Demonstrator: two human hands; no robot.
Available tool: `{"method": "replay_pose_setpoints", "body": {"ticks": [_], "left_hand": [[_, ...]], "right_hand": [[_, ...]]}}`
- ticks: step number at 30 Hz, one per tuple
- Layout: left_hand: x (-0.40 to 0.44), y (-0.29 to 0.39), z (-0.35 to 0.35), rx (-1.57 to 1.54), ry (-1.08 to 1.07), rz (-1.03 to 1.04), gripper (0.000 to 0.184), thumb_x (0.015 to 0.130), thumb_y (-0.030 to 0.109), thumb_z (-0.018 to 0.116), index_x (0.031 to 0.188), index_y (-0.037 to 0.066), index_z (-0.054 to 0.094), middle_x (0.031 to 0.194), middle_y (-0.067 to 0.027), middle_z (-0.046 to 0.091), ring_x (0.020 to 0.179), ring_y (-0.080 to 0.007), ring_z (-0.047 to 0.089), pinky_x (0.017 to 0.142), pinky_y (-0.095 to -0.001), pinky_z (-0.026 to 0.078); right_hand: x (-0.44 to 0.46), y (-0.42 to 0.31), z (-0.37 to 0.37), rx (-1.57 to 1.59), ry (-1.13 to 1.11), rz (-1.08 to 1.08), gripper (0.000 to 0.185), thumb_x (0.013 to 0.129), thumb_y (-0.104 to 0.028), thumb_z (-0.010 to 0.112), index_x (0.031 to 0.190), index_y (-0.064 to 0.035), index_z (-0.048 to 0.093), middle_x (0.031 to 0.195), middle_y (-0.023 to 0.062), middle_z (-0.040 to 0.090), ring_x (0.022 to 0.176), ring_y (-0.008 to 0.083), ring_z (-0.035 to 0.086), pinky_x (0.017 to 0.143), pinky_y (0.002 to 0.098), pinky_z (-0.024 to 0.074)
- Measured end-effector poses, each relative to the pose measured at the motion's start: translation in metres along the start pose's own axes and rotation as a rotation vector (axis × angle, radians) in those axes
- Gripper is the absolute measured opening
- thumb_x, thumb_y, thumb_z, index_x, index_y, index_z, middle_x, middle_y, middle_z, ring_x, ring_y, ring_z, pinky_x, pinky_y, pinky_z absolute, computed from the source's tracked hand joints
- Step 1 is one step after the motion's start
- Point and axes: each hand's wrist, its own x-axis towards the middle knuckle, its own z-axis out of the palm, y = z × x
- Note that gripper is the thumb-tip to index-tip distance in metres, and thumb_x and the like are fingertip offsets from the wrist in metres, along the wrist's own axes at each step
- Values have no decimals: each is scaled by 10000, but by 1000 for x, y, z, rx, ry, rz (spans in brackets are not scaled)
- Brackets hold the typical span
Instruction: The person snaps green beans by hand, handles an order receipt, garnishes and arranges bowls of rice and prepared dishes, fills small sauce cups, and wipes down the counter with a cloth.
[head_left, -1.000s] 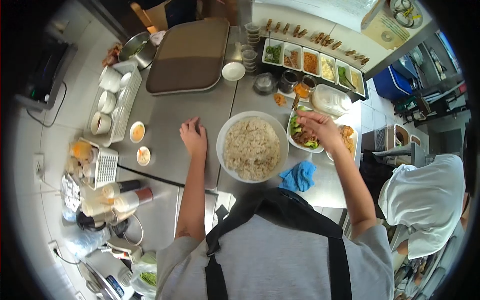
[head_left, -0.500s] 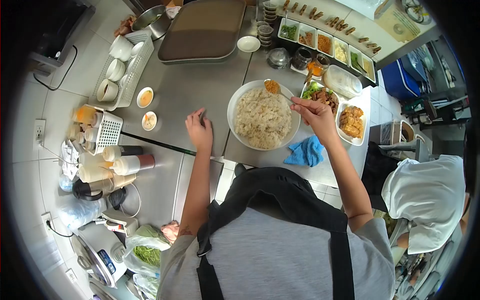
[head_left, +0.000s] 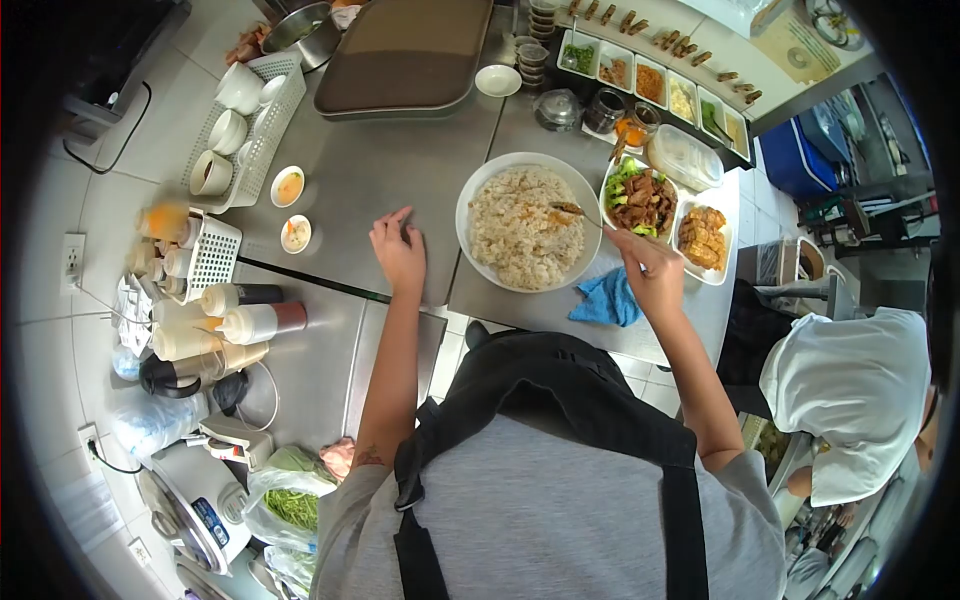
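My right hand [head_left: 652,268] is closed around the handle of a spoon [head_left: 568,208], whose tip is low over the rice [head_left: 520,235]. The rice fills a large white bowl [head_left: 463,222] on the steel counter. Orange bits lie scattered on the rice near the spoon. Left of the bowl, my left hand [head_left: 400,255] rests on the counter near its front edge, fingers loosely apart and holding nothing. Beyond my right hand stand a white dish of meat and broccoli [head_left: 640,200] and a dish of golden fried pieces [head_left: 703,240]. A blue cloth [head_left: 607,299] lies below my right wrist.
A black rack of topping containers [head_left: 650,84] and lidded jars [head_left: 604,110] line the back right. A large brown tray [head_left: 400,55] sits at the back. Two small cups [head_left: 296,233], baskets [head_left: 214,258] and squeeze bottles [head_left: 262,323] are left. A person in white [head_left: 845,405] bends at right.
My right hand has lowered and turned the spoon. Its heaped orange topping has come off, and orange bits now show on the rice. My left hand stays in place.
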Motion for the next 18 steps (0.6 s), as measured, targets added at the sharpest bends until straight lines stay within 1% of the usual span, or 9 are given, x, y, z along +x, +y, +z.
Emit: {"method": "replay_pose_setpoints", "body": {"ticks": [2,5,8,10,12,15,16,17,18], "left_hand": [[0,-1,0,-29,-18,-10,329,766,32,566,1081,103,630,1064,-138,543,1025,-316,483,921,-405,394],[-2,-7,-4,-36,-40,-8,337,777,29,577,1104,96,624,1078,-134,546,1045,-300,503,938,-385,398],[-8,-18,-11,-392,-115,-208,341,809,19,559,1145,58,595,1099,-119,534,1028,-242,527,904,-334,431],[-23,-30,-20,-550,-81,-310,336,835,26,556,1170,48,582,1101,-89,551,986,-175,551,872,-297,447],[-32,7,-58,-424,-44,-384,331,834,10,541,1159,48,587,1074,-71,585,959,-151,567,853,-298,459],[-61,32,-107,-366,8,-467,339,822,-10,521,1146,58,593,1035,-78,611,924,-171,587,827,-315,480],[-68,40,-124,-324,45,-411,341,811,-17,518,1132,64,599,1024,-87,612,913,-184,593,816,-316,487],[-78,50,-142,-256,106,-377,344,801,-23,514,1119,69,606,1013,-96,614,903,-197,598,805,-318,493],[-89,60,-159,-254,174,-401,345,790,-27,514,1101,81,619,992,-117,605,890,-219,596,799,-317,497]], "right_hand": [[4,6,2,-26,76,-44,270,773,10,622,1004,-103,703,909,104,696,765,269,658,663,326,519],[10,31,11,19,-229,12,238,797,2,614,1001,-81,704,909,95,701,745,222,667,659,296,517],[37,31,10,353,-255,322,222,815,24,591,999,-40,698,926,74,712,770,144,667,676,264,512],[65,74,7,559,-166,411,219,829,62,535,978,11,689,996,66,702,861,104,643,710,236,512],[105,129,2,582,26,371,240,902,-48,516,1085,-12,667,983,45,702,678,55,568,574,196,446],[166,222,-16,-308,5,327,271,875,-200,581,1058,-25,676,962,143,697,787,229,668,685,330,501],[172,296,-1,-313,189,-42,243,856,-196,560,943,-15,696,812,192,678,727,342,649,658,428,493],[193,332,7,-607,-84,166,287,871,-246,541,913,-5,691,831,202,675,753,333,652,640,446,480],[204,371,22,-686,-10,18,382,878,-343,550,815,4,696,744,191,671,655,321,644,550,457,459]]}}
